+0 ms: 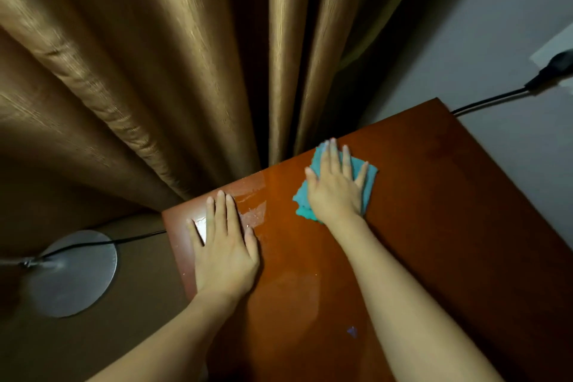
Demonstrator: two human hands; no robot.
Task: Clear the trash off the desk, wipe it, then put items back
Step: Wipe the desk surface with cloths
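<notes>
Two flat hands: right hand point(336, 187) on cloth point(369, 178).

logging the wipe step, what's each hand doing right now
Left hand: open, flat on the desk, holding nothing.
Right hand: open, fingers straight, pressing the teal cloth.

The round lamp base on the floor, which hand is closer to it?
Left. The left hand lies flat near the desk edge beside the lamp base; the right hand presses the cloth farther away.
</notes>
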